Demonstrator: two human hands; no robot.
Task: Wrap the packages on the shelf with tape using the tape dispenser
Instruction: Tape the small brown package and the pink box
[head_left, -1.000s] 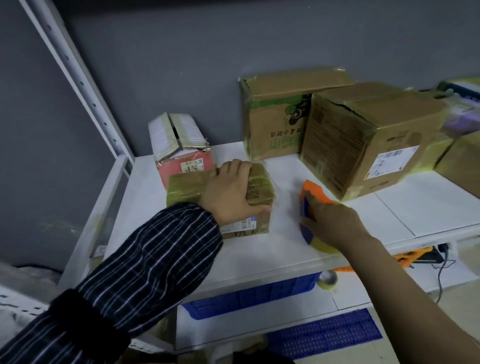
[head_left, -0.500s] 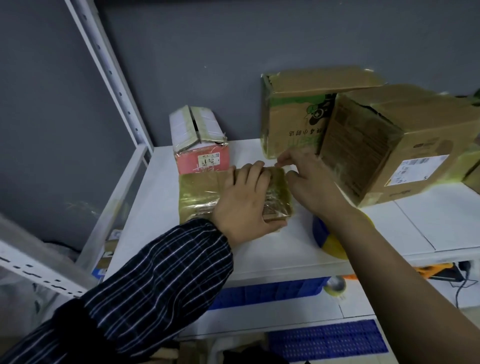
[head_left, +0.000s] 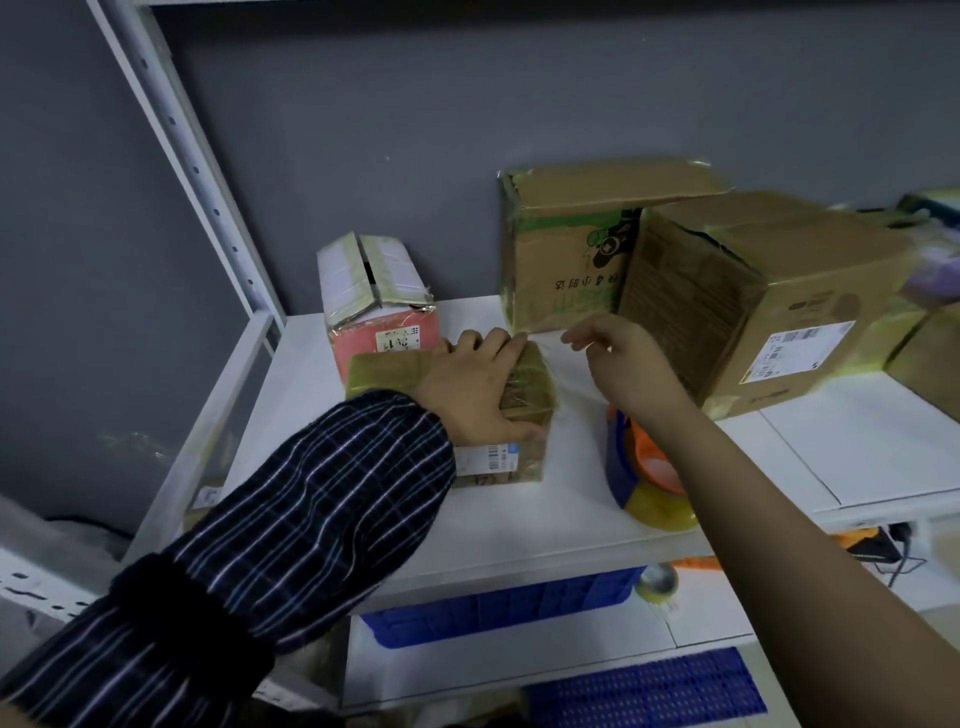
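Storeroom: metal shelving (head_left: 218, 218) stacked with taped cartons (head_left: 769, 291).

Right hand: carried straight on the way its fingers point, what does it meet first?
Likely the left hand, whose fingers rest on the small package; depth is unclear, so perhaps the green-printed box behind.

Glossy tape sheathes the cardboard package (head_left: 524, 395); the shelf (head_left: 519, 525) looks smooth, white.

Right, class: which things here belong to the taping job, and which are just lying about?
In the job: small package, left hand pressing it, right hand, tape dispenser.
Lying about for now: pink box, green-printed carton, labelled carton, blue crate below.
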